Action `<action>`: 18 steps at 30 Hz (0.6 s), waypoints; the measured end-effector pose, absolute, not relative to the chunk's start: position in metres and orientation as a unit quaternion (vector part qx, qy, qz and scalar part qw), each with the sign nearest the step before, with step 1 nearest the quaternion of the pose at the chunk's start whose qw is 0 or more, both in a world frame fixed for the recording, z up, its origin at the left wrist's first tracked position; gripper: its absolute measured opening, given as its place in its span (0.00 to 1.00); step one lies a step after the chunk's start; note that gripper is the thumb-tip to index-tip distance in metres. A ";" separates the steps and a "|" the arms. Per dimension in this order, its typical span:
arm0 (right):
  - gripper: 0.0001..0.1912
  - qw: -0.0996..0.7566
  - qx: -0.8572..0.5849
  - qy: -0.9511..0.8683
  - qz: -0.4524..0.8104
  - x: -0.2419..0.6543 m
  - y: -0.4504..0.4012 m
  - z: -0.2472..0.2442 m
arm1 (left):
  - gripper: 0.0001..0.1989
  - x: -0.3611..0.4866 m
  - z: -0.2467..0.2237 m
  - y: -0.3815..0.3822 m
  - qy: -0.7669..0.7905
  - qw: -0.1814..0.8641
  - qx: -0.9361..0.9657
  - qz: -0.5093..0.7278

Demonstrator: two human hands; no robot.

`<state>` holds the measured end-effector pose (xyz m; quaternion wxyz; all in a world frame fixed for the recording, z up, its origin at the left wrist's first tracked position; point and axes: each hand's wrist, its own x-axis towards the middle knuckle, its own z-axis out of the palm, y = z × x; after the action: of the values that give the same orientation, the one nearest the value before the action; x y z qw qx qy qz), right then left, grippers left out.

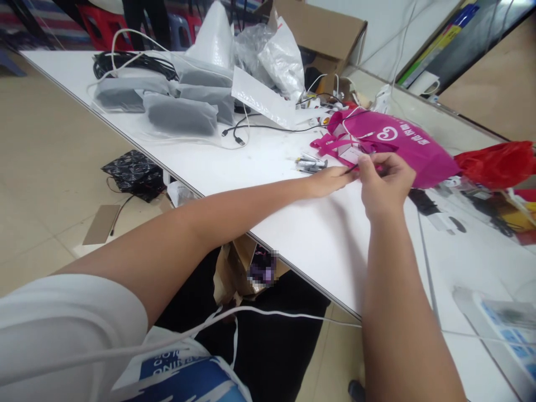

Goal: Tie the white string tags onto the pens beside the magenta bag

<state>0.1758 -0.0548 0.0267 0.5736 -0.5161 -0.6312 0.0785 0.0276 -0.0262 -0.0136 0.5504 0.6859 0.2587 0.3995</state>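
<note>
Both my hands meet over the white table (pixel 293 223), in front of a magenta bag (pixel 414 145) with white print. My left hand (pixel 330 181) is low, its fingers together around one end of a thin dark item (pixel 352 168). At the item's other end, my right hand (pixel 383 181) pinches with thumb and forefinger. What the item is cannot be made out. Just behind my left wrist lie several small pen-like pieces (pixel 310 163). A black cable (pixel 276 129) with plugs runs across the table beyond them.
Grey wrapped packages (pixel 182 114) and a coiled black cable (pixel 138 67) stand at the back left. Behind are plastic bags (pixel 285 56) and a cardboard box (pixel 322 28). A red bag (pixel 498 164) lies at right. A white cable (pixel 268 312) crosses in front of my lap.
</note>
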 end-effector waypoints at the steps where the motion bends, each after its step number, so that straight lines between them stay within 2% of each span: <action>1: 0.16 0.573 -0.512 -0.635 0.081 0.177 -0.055 0.028 | 0.20 0.029 -0.014 -0.025 0.253 0.551 0.684 0.406; 5: 0.18 0.550 -0.515 -0.651 0.093 0.179 -0.053 0.027 | 0.18 0.032 -0.017 -0.024 0.262 0.561 0.678 0.396; 9: 0.19 0.563 -0.518 -0.637 0.094 0.176 -0.052 0.024 | 0.19 0.032 -0.015 -0.026 0.273 0.560 0.680 0.386; 14: 0.16 0.576 -0.499 -0.637 0.111 0.178 -0.055 0.029 | 0.19 0.029 -0.002 -0.029 0.270 0.525 0.696 0.409; 18: 0.17 0.572 -0.506 -0.631 0.137 0.186 -0.049 0.026 | 0.20 0.027 -0.001 -0.028 0.272 0.483 0.730 0.400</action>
<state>0.1863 -0.0495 0.0256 0.5720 -0.5063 -0.6306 0.1371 0.0273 -0.0277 -0.0007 0.4827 0.7302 0.2719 0.3998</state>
